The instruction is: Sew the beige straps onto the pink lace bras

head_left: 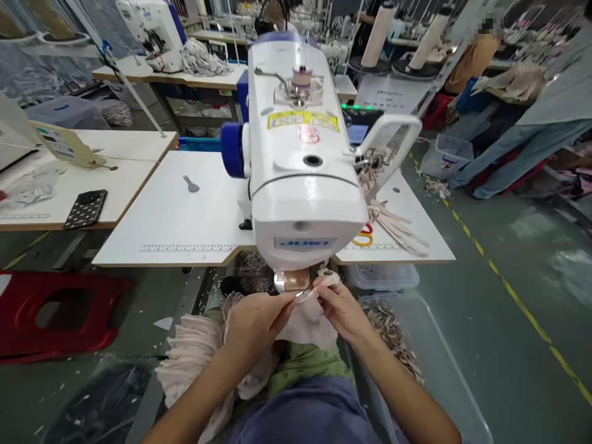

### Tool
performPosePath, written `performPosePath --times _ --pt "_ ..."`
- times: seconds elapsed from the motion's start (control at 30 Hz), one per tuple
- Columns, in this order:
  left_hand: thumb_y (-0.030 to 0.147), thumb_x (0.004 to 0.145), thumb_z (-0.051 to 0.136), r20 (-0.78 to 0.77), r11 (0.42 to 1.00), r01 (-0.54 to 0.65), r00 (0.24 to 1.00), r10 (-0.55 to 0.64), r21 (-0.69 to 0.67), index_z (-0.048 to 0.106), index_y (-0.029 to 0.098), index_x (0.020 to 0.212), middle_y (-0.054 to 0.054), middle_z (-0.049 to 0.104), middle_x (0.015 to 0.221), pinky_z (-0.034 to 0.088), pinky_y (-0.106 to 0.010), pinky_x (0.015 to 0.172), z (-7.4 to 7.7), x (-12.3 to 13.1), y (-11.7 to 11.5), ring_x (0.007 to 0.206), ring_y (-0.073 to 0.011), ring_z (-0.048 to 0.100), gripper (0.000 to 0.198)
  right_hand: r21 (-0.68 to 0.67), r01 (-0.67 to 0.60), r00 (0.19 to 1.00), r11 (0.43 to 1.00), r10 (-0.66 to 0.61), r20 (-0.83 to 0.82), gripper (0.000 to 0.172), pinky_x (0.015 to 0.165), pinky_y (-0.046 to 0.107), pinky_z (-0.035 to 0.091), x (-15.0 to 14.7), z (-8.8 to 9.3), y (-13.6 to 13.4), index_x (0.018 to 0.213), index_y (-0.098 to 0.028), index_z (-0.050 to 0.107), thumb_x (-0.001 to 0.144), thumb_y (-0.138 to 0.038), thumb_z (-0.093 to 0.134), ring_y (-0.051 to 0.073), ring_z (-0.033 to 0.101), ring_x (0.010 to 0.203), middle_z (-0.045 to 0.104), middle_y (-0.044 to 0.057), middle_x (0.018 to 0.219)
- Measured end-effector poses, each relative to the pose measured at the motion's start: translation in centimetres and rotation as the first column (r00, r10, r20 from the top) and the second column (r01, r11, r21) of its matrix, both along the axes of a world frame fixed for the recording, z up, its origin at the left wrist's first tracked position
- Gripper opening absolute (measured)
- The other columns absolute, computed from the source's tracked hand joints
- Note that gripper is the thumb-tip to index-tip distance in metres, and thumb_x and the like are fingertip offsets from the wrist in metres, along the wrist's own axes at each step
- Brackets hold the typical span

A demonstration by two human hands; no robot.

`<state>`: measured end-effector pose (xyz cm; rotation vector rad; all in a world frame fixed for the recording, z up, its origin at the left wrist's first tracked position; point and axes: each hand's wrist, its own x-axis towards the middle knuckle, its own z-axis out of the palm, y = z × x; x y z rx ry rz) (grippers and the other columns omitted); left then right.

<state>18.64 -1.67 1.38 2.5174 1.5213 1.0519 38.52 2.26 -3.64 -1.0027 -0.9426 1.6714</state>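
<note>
A white sewing machine (pixel 300 154) stands on a white table (pixel 185 216) straight ahead, its head towards me. Just below its front end, my left hand (pixel 256 320) and my right hand (pixel 340 308) pinch a small pale pink fabric piece (pixel 308 317) between them, close to the presser foot area (pixel 291 280). Both hands have fingers closed on the cloth. A pile of pink lacy fabric (pixel 194 354) lies over my lap at the left.
A clear plastic bin (pixel 430 364) with fabric scraps sits at my right. Pink strips and scissors (pixel 393 225) lie on the table's right side. A red stool (pixel 55 314) is on the floor left. A phone (pixel 86 208) lies on a neighbouring table. Other people work at the far right.
</note>
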Motion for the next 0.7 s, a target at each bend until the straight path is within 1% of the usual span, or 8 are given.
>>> performPosePath --times 0.07,0.13,0.2,0.27,0.33,0.4,0.63,0.7 --pt "0.04 0.096 0.056 -0.045 0.994 0.016 0.999 -0.021 -0.107 0.063 0.017 0.114 -0.002 0.07 0.076 0.045 -0.03 0.066 -0.4 0.3 -1.3 0.069 -0.0186 0.064 0.03 0.23 0.035 0.993 0.973 -0.06 0.105 0.021 0.063 0.027 0.05 0.9 -0.1 -2.6 0.083 -0.023 0.07 0.075 -0.04 0.08 0.014 0.06 0.069 0.064 0.001 0.08" --pt "0.049 0.089 0.063 -0.097 0.98 0.046 0.993 -0.066 -0.195 0.058 0.014 0.124 -0.008 0.071 0.091 0.047 -0.036 0.075 -0.7 1.1 -2.2 0.085 -0.0244 0.065 0.051 0.459 -0.055 0.969 0.887 -0.064 0.241 0.012 0.067 0.031 0.053 1.9 0.1 -4.8 0.086 -0.026 0.074 0.077 -0.032 0.079 0.017 0.064 0.073 0.067 0.002 0.082" --pt "0.041 0.09 0.06 -0.141 0.97 0.128 0.977 -0.159 -0.207 0.062 0.014 0.114 -0.007 0.07 0.084 0.045 -0.035 0.07 -0.8 2.0 -2.7 0.08 -0.0234 0.063 0.036 0.636 -0.193 0.935 0.747 -0.057 0.351 0.016 0.068 0.033 0.054 2.8 0.6 -6.3 0.093 -0.031 0.075 0.079 -0.024 0.078 0.017 0.066 0.072 0.069 0.001 0.081" --pt "0.024 0.093 0.051 -0.166 0.968 0.212 0.958 -0.233 -0.134 0.065 0.017 0.089 -0.002 0.062 0.063 0.038 -0.032 0.058 -0.6 2.5 -2.6 0.06 -0.0183 0.055 0.016 0.776 -0.308 0.897 0.551 -0.103 0.429 0.027 0.07 0.032 0.054 3.5 1.1 -7.1 0.099 -0.034 0.075 0.079 -0.016 0.077 0.016 0.067 0.071 0.071 -0.001 0.081" --pt "0.014 0.093 0.044 -0.162 0.973 0.23 0.959 -0.232 -0.026 0.061 0.019 0.072 0.001 0.056 0.054 0.032 -0.032 0.053 -0.3 2.6 -2.4 0.052 -0.0162 0.047 0.027 0.858 -0.367 0.868 0.359 -0.2 0.455 0.034 0.072 0.03 0.055 3.7 1.6 -7.3 0.104 -0.033 0.074 0.078 -0.011 0.076 0.014 0.067 0.07 0.071 -0.003 0.079" --pt "0.013 0.095 0.042 -0.148 0.979 0.198 0.971 -0.189 0.051 0.059 0.02 0.068 0.001 0.054 0.053 0.03 -0.032 0.053 0.0 2.4 -2.2 0.052 -0.0158 0.045 0.032 0.875 -0.403 0.84 0.267 -0.271 0.47 0.034 0.07 0.027 0.055 3.6 2.4 -7.4 0.106 -0.029 0.072 0.078 -0.01 0.076 0.013 0.065 0.068 0.071 -0.003 0.076" --pt "0.013 0.096 0.038 -0.109 0.983 0.181 0.978 -0.176 0.034 0.066 0.018 0.077 0.001 0.056 0.053 0.028 -0.031 0.053 0.3 1.7 -2.3 0.05 -0.0152 0.043 0.034 0.814 -0.488 0.816 0.316 -0.167 0.554 0.019 0.056 0.025 0.047 3.3 4.3 -7.2 0.1 -0.025 0.072 0.086 -0.014 0.07 0.011 0.058 0.057 0.068 -0.003 0.067" --pt "0.018 0.095 0.042 -0.023 0.969 0.185 0.981 -0.191 -0.167 0.069 0.02 0.084 0.0 0.06 0.055 0.03 -0.03 0.051 0.0 1.4 -3.9 0.052 -0.0157 0.048 0.029 0.717 -0.553 0.764 0.425 -0.085 0.64 0.018 0.06 0.026 0.048 3.8 3.7 -6.6 0.099 -0.028 0.074 0.086 -0.017 0.068 0.013 0.061 0.061 0.07 -0.002 0.071"
